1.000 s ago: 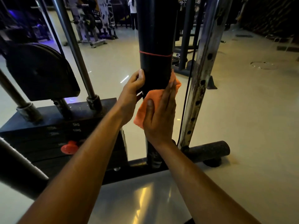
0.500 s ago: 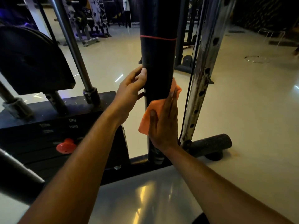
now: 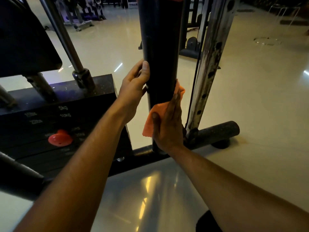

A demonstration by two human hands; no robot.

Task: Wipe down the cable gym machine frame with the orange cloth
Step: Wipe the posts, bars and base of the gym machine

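A thick black upright post (image 3: 159,47) of the cable machine frame rises in the middle of the head view. My right hand (image 3: 168,124) presses the orange cloth (image 3: 153,119) flat against the post's lower right side, fingers straight and pointing up. The cloth shows above the fingertips and left of the thumb. My left hand (image 3: 133,87) grips the post's left side a little higher, its thumb lying on the front and its fingers wrapped behind, out of sight.
A black weight stack (image 3: 55,114) with a red selector pin (image 3: 60,137) stands at left, with chrome guide rods (image 3: 66,41) above it. A perforated steel upright (image 3: 210,64) and thin cable (image 3: 194,91) stand right of the post. A black base bar (image 3: 217,133) lies on the glossy floor.
My right hand has slid the cloth down the post. The view has moved closer and lower, so the red band on the post now sits at the top edge.
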